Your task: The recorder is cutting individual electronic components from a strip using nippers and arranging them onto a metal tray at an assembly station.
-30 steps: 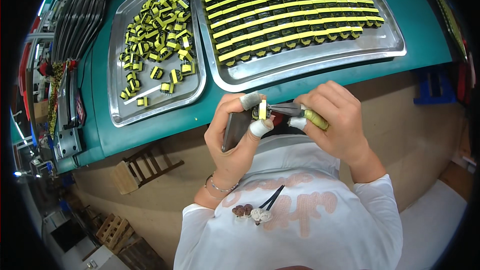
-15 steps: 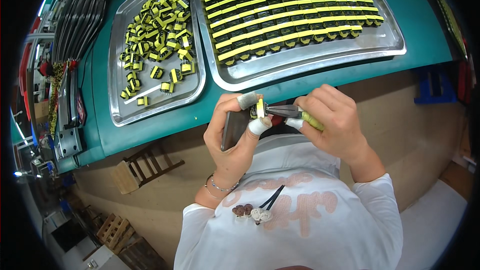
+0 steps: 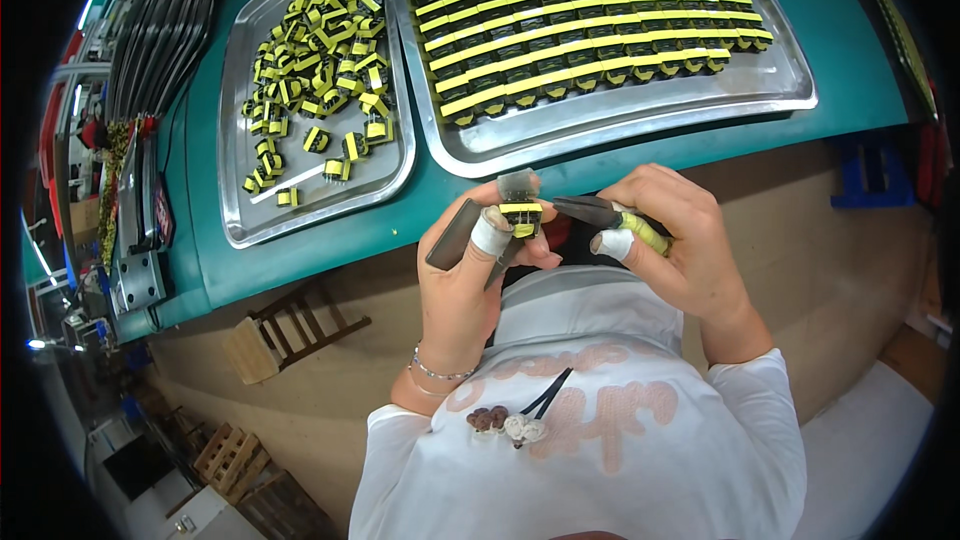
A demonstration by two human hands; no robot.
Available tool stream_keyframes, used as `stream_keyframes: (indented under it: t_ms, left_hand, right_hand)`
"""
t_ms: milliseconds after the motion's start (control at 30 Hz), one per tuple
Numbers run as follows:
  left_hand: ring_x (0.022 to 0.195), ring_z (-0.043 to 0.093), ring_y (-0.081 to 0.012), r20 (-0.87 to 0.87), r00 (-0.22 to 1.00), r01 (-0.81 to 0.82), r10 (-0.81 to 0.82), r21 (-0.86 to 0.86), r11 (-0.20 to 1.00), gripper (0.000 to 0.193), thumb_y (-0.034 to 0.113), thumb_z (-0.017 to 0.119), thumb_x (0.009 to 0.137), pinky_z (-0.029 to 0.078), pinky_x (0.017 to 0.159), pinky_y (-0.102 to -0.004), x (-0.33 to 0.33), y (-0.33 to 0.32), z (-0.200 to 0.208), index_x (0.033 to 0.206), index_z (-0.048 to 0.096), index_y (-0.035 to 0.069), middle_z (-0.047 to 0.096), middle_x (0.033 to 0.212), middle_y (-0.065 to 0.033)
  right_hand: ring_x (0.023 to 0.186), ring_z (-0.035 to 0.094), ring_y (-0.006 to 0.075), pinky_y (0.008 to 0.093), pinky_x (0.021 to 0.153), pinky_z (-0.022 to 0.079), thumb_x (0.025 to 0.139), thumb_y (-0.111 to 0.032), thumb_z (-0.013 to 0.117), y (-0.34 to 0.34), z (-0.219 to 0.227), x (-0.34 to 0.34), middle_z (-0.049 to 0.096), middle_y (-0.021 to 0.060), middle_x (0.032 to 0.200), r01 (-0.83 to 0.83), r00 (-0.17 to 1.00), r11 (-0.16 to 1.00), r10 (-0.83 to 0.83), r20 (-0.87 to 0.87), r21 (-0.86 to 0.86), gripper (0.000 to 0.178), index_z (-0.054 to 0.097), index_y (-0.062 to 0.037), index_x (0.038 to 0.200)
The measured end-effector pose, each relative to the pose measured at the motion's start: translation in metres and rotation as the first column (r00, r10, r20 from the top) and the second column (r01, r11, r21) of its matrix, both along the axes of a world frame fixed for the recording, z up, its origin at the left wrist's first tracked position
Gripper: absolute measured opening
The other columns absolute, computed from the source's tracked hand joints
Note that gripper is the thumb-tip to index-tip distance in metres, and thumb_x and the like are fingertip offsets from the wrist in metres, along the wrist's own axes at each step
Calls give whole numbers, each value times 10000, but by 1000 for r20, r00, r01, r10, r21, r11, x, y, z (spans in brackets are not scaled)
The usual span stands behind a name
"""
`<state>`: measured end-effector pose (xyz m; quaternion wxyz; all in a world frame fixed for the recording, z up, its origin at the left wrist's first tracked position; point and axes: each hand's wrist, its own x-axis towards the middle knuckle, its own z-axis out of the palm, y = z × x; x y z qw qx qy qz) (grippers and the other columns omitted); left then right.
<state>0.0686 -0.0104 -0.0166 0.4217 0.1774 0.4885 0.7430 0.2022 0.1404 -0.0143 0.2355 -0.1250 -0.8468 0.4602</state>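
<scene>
A small transformer, black with yellow tape around it, is pinched between the thumb and a finger of my left hand. That same hand also keeps a flat dark grey bar against its palm. My right hand is closed around a pair of pliers with yellow-green grips. The pliers' dark jaws point left and stand a little apart from the transformer. White and grey wraps cover some of my fingertips and thumbs.
On the green table, a metal tray at the left holds a loose heap of similar transformers. A larger tray to its right carries tight rows of them. A wooden stool and a blue stool stand on the floor.
The pliers have drawn back to the right, off the transformer. My left hand has turned the transformer, so its yellow band now lies level instead of upright.
</scene>
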Motion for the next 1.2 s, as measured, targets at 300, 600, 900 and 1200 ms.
stream_keyframes:
  t_ms: [300, 600, 900, 1200]
  left_hand:
    - [759, 623, -172, 105, 994, 18, -17, -8, 1000, 423, 261, 551, 923, 574, 656, -323, 2, 1, 1, 1171, 524, -80, 621, 948, -171]
    - [728, 609, -183, 4, 1000, 29, -29, -59, 998, 438, 270, 593, 892, 587, 624, -322, 3, 2, -1, 1110, 531, -105, 600, 942, -178]
    - [785, 636, -160, -33, 998, 59, -60, -13, 998, 392, 223, 620, 886, 565, 696, -300, 5, -1, -3, 1128, 546, -76, 639, 977, -152]
    - [776, 617, -172, -124, 992, 1, -5, -32, 1000, 434, 275, 635, 869, 581, 673, -329, 3, 2, -1, 1106, 527, -72, 614, 975, -184]
  right_hand:
    - [654, 513, 238, 318, 619, 404, 700, -102, 679, -3, 2, -1, 564, 102, 727, -6, 999, 998, 9, 44, -60, 227, 628, 26, 880]
    - [669, 524, 273, 348, 623, 423, 612, -39, 626, -1, 3, -3, 556, 108, 727, -43, 999, 994, 41, 18, 104, 256, 619, 9, 863]
    - [619, 512, 246, 333, 587, 422, 539, -13, 620, 4, -3, -1, 554, 73, 709, -53, 998, 968, 58, -13, 247, 262, 623, -10, 801]
    - [630, 513, 258, 340, 591, 426, 537, -5, 622, 3, -4, -3, 552, 81, 719, -22, 999, 970, 32, -40, 243, 270, 617, -19, 806]
